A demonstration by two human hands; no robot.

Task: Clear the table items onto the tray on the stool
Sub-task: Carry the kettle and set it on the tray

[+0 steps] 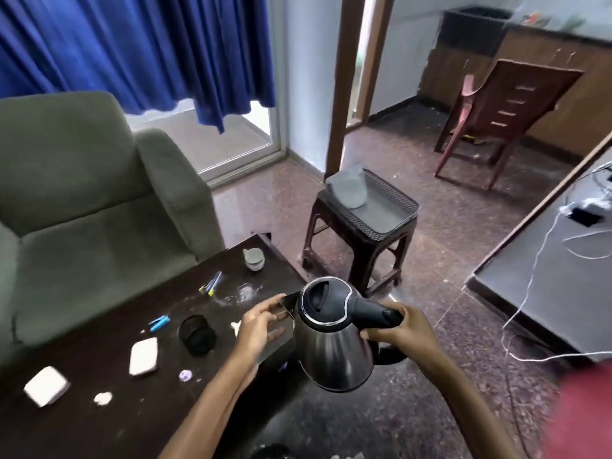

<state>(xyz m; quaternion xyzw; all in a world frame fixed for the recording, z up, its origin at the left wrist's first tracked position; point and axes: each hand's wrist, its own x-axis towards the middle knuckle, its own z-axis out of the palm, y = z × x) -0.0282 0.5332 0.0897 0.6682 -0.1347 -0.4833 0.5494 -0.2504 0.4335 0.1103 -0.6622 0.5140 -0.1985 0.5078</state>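
At table (pixel 82 342) edge: right grip (pixel 397 332) curled round kettle (pixel 334 352); left grip (pixel 258 329) flat against it.

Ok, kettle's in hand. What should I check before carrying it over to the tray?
1. Grip: right hand holds the kettle by its handle: ok.
2. Support: left hand touches the kettle near the spout: ok.
3. The lid is shut: ok.
4. Bare space on the tray beside the pale bag: ok.
5. The floor toward the stool looks free: ok.
6. Water inside: cannot tell.
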